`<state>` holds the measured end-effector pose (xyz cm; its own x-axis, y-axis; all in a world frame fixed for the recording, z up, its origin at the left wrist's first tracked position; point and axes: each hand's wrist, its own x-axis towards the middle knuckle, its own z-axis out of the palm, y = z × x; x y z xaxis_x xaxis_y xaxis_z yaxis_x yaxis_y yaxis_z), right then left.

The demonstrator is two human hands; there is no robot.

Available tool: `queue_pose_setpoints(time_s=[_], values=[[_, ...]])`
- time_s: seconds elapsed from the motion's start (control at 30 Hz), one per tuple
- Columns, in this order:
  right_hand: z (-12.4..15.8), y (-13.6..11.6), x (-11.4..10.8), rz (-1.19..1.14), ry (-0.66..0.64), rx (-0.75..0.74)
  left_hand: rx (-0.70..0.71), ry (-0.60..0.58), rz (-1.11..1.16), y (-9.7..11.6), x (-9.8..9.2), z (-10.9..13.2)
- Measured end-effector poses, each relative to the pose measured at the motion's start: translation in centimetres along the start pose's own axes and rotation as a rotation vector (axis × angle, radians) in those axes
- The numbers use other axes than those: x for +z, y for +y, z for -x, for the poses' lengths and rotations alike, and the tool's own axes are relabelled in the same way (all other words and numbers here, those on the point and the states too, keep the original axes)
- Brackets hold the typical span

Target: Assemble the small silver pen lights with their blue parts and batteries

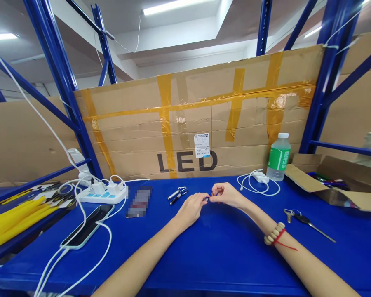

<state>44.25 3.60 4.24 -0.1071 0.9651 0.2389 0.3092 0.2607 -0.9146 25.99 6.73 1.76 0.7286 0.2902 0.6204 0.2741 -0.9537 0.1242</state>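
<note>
Over the middle of the blue table (222, 247), my left hand (190, 208) and my right hand (227, 195) meet fingertip to fingertip. Both pinch a small shiny piece (207, 199), mostly covered by the fingers, so its kind does not show. Just left of my left hand lie a silver pen-like part with a clip (175, 193) and a short black pen-like part (174, 199). A beaded bracelet with a red string (275, 234) circles my right wrist.
At left are a white power strip (100, 194), a charging phone (88, 227), a dark blurred-out item (139, 202) and loose white cables. A coiled charger (261, 177), bottle (278, 159), keys with a screwdriver-like shaft (306, 220) and open carton (336, 194) stand right. Cardboard (136, 144) walls the back.
</note>
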Motion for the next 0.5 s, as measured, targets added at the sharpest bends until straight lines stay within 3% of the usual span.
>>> queue_pose_setpoints(time_s=[0.3,0.5], values=[[0.12,-0.44,0.26,0.161,0.084,-0.057,-0.052,0.015,-0.048,-0.36,0.08,-0.02],[0.24,-0.88,0.21,0.344,0.176,-0.306,-0.162,0.065,0.094,-0.68,0.66,-0.22]])
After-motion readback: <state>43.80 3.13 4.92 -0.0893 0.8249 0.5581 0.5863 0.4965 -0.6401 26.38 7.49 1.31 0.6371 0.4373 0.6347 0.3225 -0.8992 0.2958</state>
